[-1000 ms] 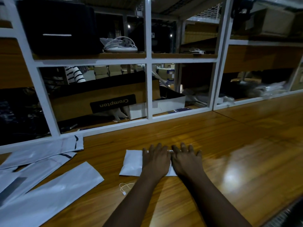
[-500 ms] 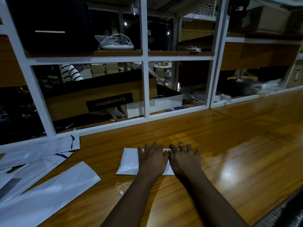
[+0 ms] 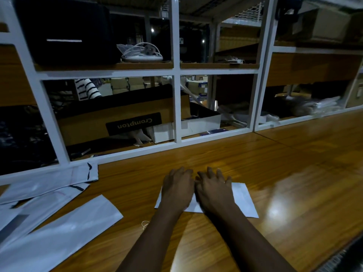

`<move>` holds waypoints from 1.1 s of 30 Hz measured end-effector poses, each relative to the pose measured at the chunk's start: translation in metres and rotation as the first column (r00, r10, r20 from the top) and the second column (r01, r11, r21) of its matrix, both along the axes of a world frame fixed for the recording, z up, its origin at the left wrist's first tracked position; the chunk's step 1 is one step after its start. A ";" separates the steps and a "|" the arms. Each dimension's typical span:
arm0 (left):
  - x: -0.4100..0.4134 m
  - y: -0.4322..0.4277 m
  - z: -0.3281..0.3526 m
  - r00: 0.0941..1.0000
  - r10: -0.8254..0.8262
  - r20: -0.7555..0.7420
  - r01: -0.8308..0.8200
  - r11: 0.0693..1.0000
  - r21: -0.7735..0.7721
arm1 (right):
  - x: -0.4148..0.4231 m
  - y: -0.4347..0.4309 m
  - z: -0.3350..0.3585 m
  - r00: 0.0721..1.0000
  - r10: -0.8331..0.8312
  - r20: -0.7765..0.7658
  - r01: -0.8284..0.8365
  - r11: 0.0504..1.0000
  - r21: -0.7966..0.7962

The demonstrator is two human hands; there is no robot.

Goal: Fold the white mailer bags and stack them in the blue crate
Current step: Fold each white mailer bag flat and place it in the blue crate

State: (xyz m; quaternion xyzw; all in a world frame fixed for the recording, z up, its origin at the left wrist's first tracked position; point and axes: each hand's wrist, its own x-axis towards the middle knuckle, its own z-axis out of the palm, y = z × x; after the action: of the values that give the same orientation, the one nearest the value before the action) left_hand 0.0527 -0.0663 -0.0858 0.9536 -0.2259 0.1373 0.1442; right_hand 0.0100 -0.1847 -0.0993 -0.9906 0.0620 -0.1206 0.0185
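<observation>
One wide wooden tabletop (image 3: 294, 173) fills the near half of the view, glossy and catching a bright patch of light at the right. Along its far edge stands a white shelf frame (image 3: 177, 107) whose posts and rails divide the view into open bays. In the lower left bay a long cardboard box (image 3: 88, 126) lies with its printed label upside down, and a smaller white box (image 3: 196, 124) sits just right of it. A coil of white cable (image 3: 141, 54) rests on the upper shelf. At the left of the tabletop at least three unfolded mailer bags (image 3: 59, 230) lie flat and overlapping, their long axes running from near left to far right, the nearest one pointing its far end toward the middle of the tabletop. The folded mailer bag (image 3: 243, 199) lies flat in the middle of the tabletop, well apart from the others, its long axis running left to right with the right end angled a little nearer; most of it is covered by the hands, and its right part shows bare. The left hand (image 3: 177, 188) and right hand (image 3: 214, 190) lie side by side on it, palms down, fingers straight and pointing far, pressing the bag and gripping nothing. A small loop of pale string (image 3: 145, 224) lies on the tabletop beside the left forearm.
</observation>
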 end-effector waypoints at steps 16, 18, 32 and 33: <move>0.006 0.023 -0.016 0.943 0.148 -0.299 -0.070 0.964 0.258 | 0.009 0.009 -0.015 0.995 0.105 0.004 -0.104 0.994 -0.033; 0.005 0.023 -0.014 0.942 0.175 -0.285 -0.101 0.962 0.255 | 0.010 0.008 -0.014 0.992 0.130 0.010 -0.129 0.990 -0.050; 0.007 -0.003 -0.022 0.987 0.010 -0.159 0.039 0.952 0.303 | 0.008 -0.015 -0.018 0.998 -0.026 -0.049 0.024 0.999 -0.045; 0.009 -0.003 -0.023 0.985 0.017 -0.174 0.037 0.953 0.300 | 0.009 -0.015 -0.019 0.999 -0.021 -0.027 0.019 0.999 -0.049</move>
State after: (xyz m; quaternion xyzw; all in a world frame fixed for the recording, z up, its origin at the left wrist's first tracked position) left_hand 0.0618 -0.0692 -0.1084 0.9716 -0.2356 0.0165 0.0168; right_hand 0.0194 -0.1995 -0.1183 -0.9917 0.0693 -0.1084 -0.0078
